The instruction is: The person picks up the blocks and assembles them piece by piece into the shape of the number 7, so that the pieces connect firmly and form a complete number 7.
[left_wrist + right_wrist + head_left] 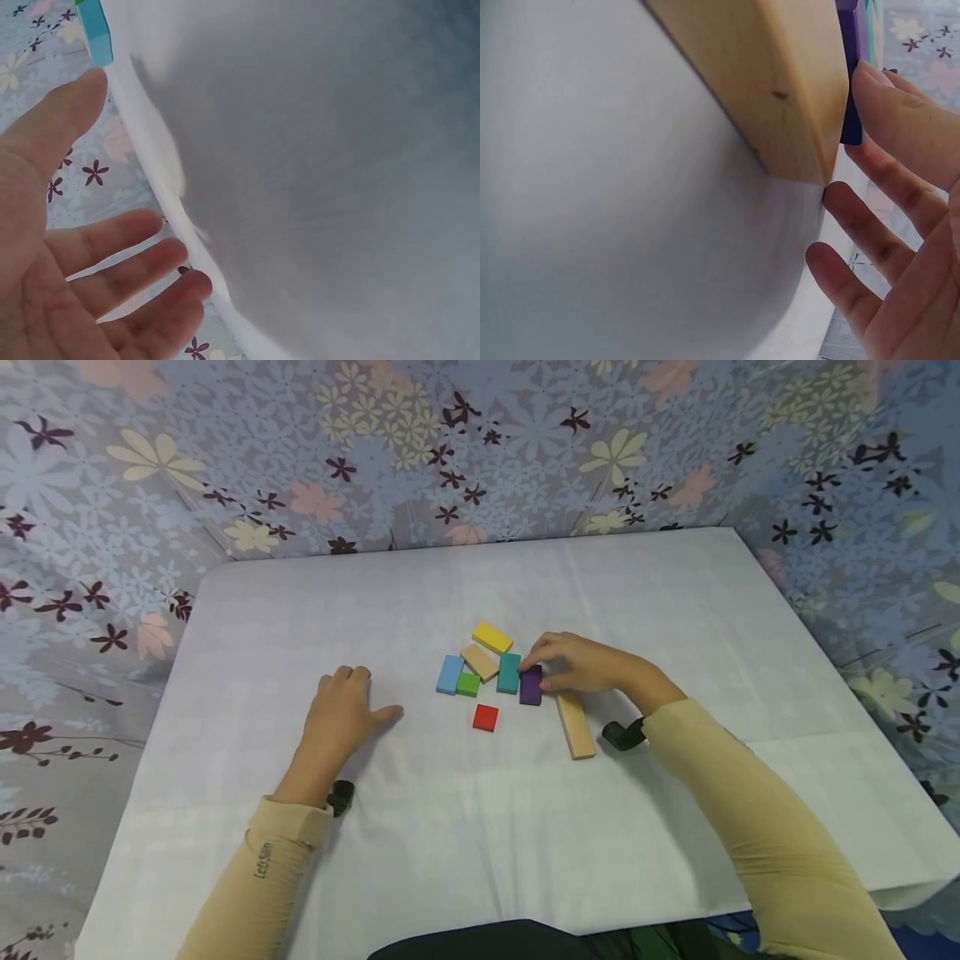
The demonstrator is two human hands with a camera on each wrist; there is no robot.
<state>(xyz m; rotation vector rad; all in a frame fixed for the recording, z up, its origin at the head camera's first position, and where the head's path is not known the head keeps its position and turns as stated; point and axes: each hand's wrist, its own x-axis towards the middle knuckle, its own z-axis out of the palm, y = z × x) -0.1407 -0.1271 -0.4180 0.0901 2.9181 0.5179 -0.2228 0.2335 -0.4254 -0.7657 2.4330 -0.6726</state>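
My right hand (581,662) pinches the purple block (531,687) by its far end, thumb on the near side and index finger across from it. In the right wrist view the thumb touches the purple block (850,82), while the other fingers spread loosely below. Just left of it lies a teal block (508,673). A long plain wooden block (576,727) reaches toward the near edge beside the thumb. On the left, my left hand (341,714) rests over the cloth holding nothing, its thumb pointing at the blocks.
Left of the teal block lie a light blue block (450,675), a green block (468,684), a short wooden block (480,662) and a yellow block (492,637). A red block (485,717) sits nearer. White cloth (420,843) covers the table; floral fabric (525,452) hangs behind.
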